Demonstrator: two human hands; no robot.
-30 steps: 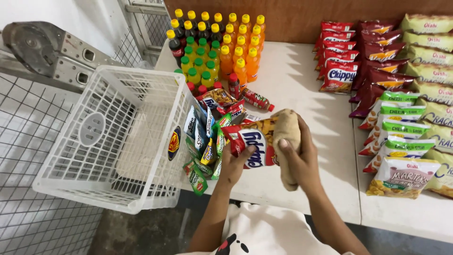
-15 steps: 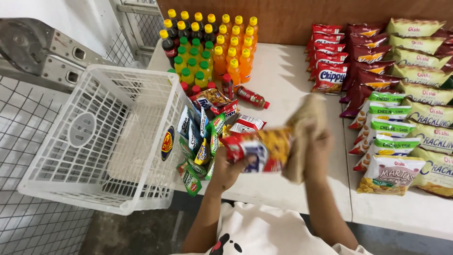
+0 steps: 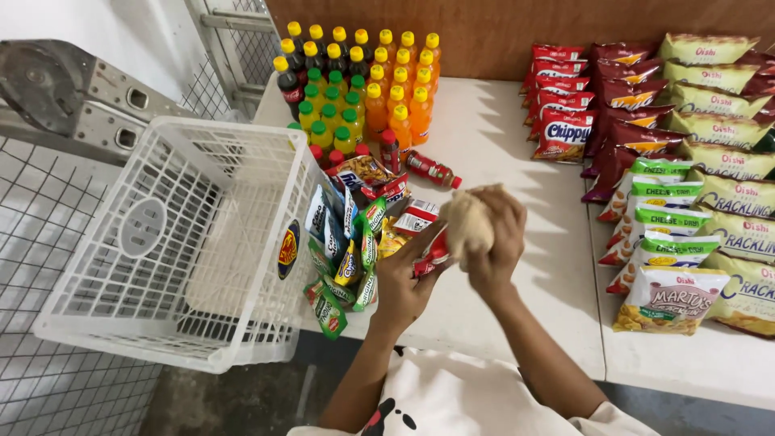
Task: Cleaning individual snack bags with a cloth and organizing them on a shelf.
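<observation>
A white counter (image 3: 517, 145) against a brown wall carries bottles and snack bags. At its centre, the left hand (image 3: 404, 282) and right hand (image 3: 494, 242) both grip a crumpled snack packet (image 3: 456, 234) tightly; the white basket (image 3: 161, 242) sits at nine o'clock.

The cloth (image 3: 467, 223) bunched in the right hand (image 3: 494, 242) was blurred, its kind unclear. The left hand (image 3: 404, 282) covered most of a red packet (image 3: 430, 257). The right frame edge cut off the outermost chip bags (image 3: 747, 295). The basket (image 3: 113, 323) wall hid part of the sachets (image 3: 339, 258).
</observation>
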